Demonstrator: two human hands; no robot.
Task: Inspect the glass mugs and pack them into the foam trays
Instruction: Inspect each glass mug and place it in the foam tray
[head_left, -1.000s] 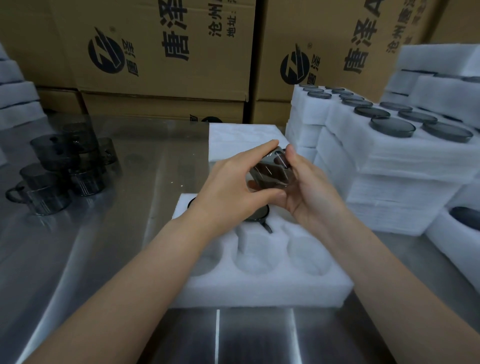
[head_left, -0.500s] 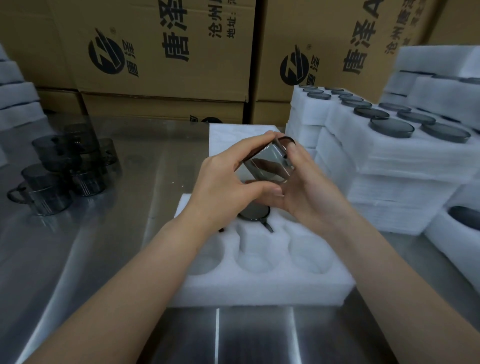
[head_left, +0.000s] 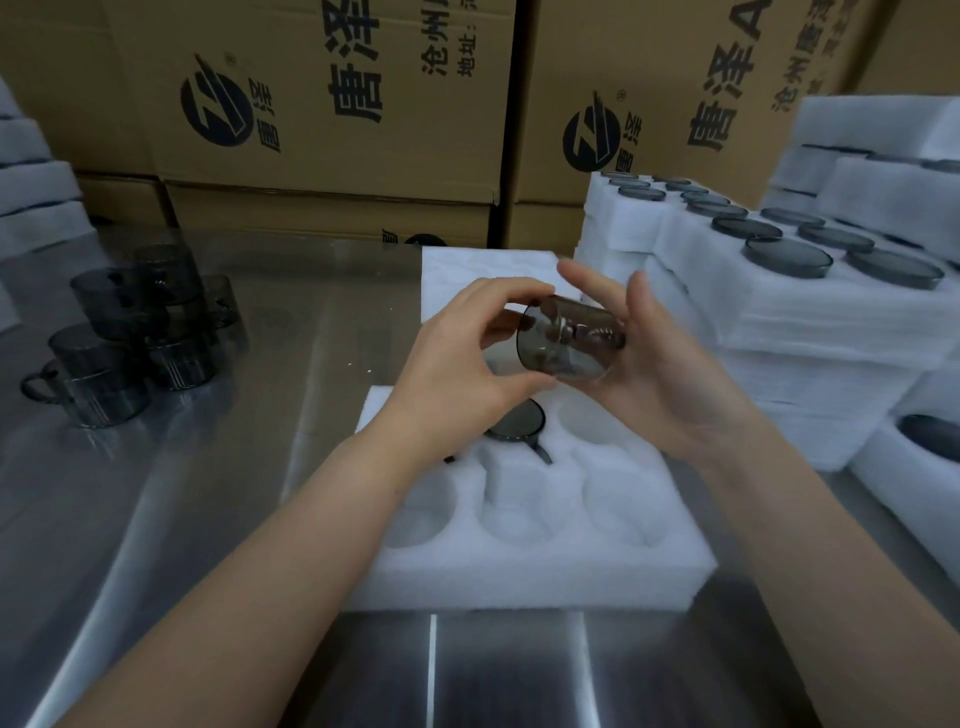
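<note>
**Mug held on its side above the half-empty tray**

The glass mug (head_left: 569, 340), smoky grey, lies tilted on its side in the air over the far half of the foam tray (head_left: 519, 566). The left hand (head_left: 457, 374) pinches its near end between curled thumb and fingers (head_left: 498, 291). The right hand (head_left: 670, 374) props it from the other side with straight, spread fingers (head_left: 587, 283).

The tray sits mid-tabletop (head_left: 156, 519), toward the near edge, with bare steel to its left and in front. Its three front pockets and its far right pocket are empty. One packed mug (head_left: 514, 423) sits in the far middle pocket, and the left wrist hides the far left pocket.

A flat foam sheet (head_left: 467, 270) lies just behind the tray. Stacked filled trays (head_left: 779, 312) crowd the right edge, close to the right hand. Loose mugs (head_left: 135, 332) cluster well apart near the left edge. Cartons (head_left: 332, 104) wall off the far edge.
</note>
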